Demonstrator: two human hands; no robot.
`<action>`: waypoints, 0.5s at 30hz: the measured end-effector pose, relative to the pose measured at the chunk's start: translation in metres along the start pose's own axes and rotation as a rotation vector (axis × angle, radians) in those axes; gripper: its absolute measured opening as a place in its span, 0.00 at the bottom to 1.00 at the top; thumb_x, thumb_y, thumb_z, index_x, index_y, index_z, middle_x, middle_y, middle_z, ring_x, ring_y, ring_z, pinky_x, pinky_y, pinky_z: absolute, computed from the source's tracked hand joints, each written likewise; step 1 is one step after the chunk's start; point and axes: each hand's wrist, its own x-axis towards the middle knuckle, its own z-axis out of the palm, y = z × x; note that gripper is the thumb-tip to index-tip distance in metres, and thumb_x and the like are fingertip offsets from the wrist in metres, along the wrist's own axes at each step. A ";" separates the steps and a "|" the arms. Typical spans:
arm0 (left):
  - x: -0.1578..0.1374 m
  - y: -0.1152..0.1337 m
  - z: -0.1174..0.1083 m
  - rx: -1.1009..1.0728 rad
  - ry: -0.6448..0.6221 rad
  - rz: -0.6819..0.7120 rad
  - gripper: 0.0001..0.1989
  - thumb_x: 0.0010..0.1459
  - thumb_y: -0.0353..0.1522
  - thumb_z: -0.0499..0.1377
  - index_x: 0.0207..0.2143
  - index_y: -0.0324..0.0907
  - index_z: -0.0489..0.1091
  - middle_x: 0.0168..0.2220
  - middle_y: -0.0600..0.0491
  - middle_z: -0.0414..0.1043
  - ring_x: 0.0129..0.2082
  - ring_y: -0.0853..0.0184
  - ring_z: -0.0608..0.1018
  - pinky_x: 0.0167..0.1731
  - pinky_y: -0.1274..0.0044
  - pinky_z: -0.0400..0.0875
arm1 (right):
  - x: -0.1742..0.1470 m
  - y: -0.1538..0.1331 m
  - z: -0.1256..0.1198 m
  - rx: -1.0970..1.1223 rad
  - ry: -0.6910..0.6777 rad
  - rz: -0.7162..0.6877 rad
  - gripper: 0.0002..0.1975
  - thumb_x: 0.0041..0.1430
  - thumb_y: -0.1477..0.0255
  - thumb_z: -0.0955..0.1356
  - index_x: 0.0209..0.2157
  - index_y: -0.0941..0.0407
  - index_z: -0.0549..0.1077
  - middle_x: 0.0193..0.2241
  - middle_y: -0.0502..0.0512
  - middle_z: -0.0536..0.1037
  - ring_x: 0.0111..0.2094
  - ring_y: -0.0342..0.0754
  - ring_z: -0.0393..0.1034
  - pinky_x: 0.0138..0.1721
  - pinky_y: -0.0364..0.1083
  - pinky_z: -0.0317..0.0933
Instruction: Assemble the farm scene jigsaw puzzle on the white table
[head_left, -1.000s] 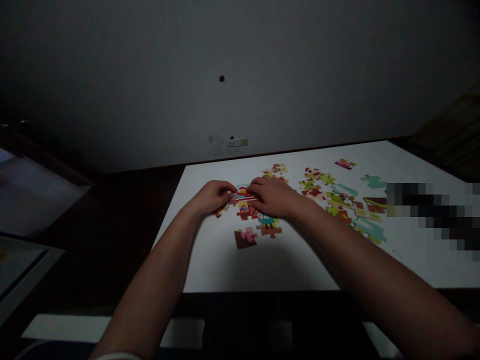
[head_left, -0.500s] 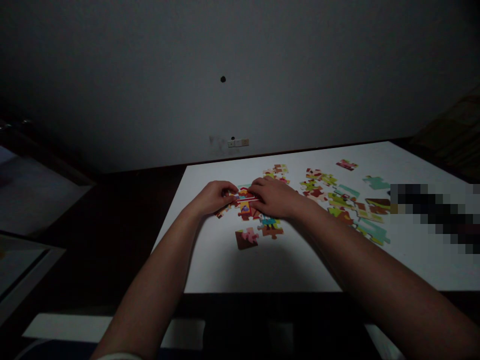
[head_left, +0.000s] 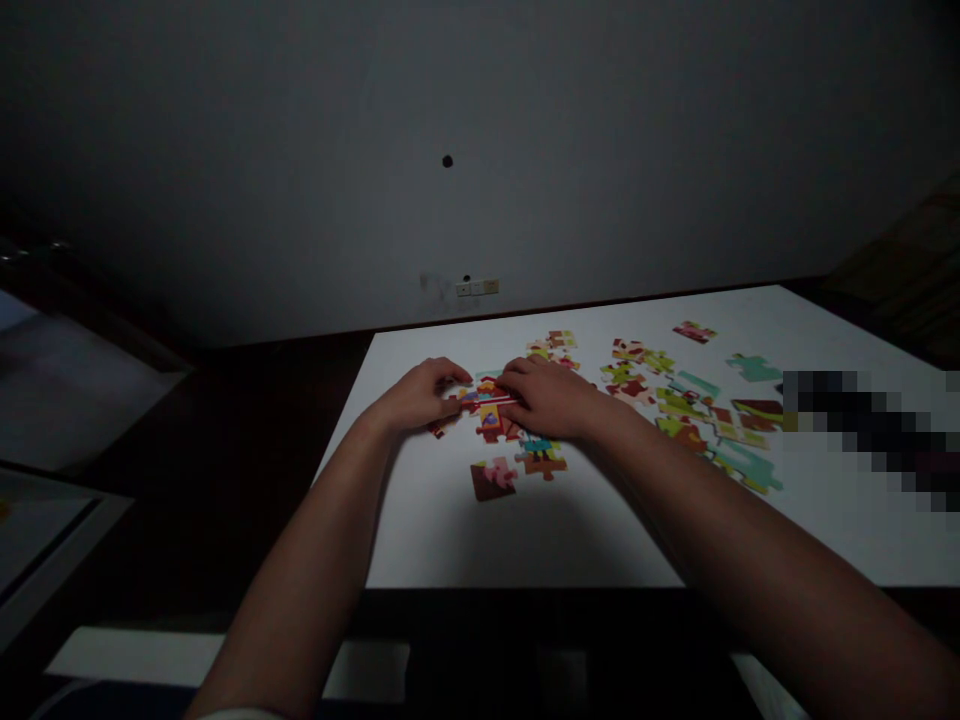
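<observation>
My left hand (head_left: 424, 393) rests at the left edge of a small group of joined jigsaw puzzle pieces (head_left: 491, 415) in red, yellow and blue. Its thumb and forefinger are parted, with the thumb tip at the border of the red-striped part. From the right, my right hand (head_left: 547, 395) grips the same group, its curled fingers and thumb covering part of it. Close below lies a brown and pink puzzle piece (head_left: 493, 479), apart from the group. A teal and brown piece (head_left: 541, 455) shows just under my right hand.
The pieces lie on a white table (head_left: 450, 540). More joined pieces (head_left: 551, 345) sit behind my right hand, and several others (head_left: 682, 400) spread to the right. A pixelated dark object (head_left: 862, 420) is at the right edge. Behind stands a grey wall with sockets (head_left: 477, 288).
My left hand has shifted slightly left, and its thumb and forefinger have spread apart, showing more of the pieces' left edge. My right hand stays in nearly the same place.
</observation>
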 end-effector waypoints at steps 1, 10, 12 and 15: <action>0.000 0.000 -0.001 0.022 -0.019 0.010 0.18 0.46 0.32 0.64 0.43 0.45 0.75 0.43 0.48 0.73 0.41 0.61 0.72 0.44 0.72 0.66 | 0.000 0.000 0.000 -0.001 -0.002 0.001 0.16 0.62 0.61 0.64 0.50 0.50 0.71 0.47 0.60 0.72 0.48 0.57 0.64 0.47 0.53 0.60; -0.003 -0.005 -0.008 0.073 -0.116 -0.024 0.19 0.44 0.38 0.67 0.41 0.45 0.77 0.36 0.50 0.73 0.32 0.64 0.73 0.33 0.75 0.66 | 0.000 0.000 0.000 -0.009 0.010 0.001 0.16 0.62 0.61 0.64 0.50 0.49 0.71 0.47 0.60 0.72 0.49 0.57 0.64 0.48 0.53 0.60; -0.006 -0.005 -0.010 0.062 -0.135 -0.059 0.19 0.43 0.38 0.67 0.41 0.44 0.77 0.32 0.51 0.73 0.27 0.66 0.73 0.28 0.76 0.65 | 0.000 -0.001 0.000 -0.010 0.003 0.008 0.16 0.63 0.60 0.64 0.50 0.49 0.71 0.47 0.60 0.72 0.49 0.57 0.64 0.48 0.53 0.60; -0.010 -0.005 -0.014 0.028 -0.169 -0.114 0.19 0.41 0.37 0.68 0.39 0.44 0.77 0.26 0.53 0.72 0.22 0.68 0.72 0.23 0.77 0.63 | 0.000 -0.001 -0.001 -0.006 0.000 0.004 0.17 0.63 0.59 0.63 0.50 0.50 0.71 0.47 0.60 0.72 0.48 0.57 0.64 0.48 0.53 0.61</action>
